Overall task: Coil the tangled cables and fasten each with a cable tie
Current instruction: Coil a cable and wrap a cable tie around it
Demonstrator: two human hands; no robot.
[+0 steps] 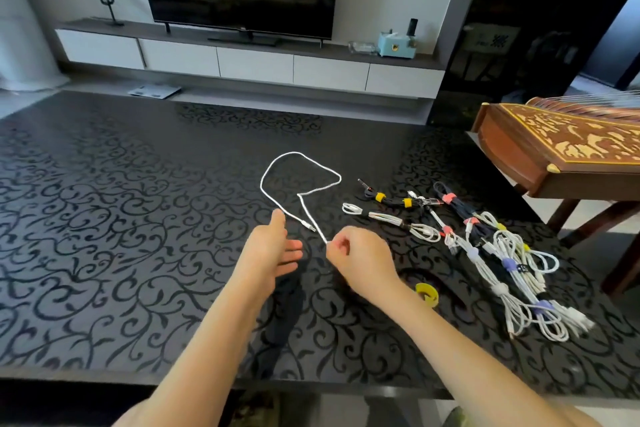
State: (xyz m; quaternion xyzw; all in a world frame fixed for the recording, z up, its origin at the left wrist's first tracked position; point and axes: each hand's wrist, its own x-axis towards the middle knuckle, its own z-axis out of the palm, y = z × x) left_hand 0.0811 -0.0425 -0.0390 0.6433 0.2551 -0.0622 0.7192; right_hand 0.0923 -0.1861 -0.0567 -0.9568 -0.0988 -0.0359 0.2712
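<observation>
Across the middle of the black scroll-patterned table point(104, 218), a loose white cable point(294, 152) lying in one open loop, its metal plug point(309, 226) flat on the surface just beyond the hands. Near end of that cable pinched between thumb and curled fingers of the right hand point(360, 258); just beside it, the left hand point(273, 250) with fingers straight and thumb raised, holding nothing. Off to the right, coiled cables point(502, 253) side by side, bound with yellow, pink and purple ties, and near the right wrist a yellow cable tie point(427, 294) curled on the tabletop.
</observation>
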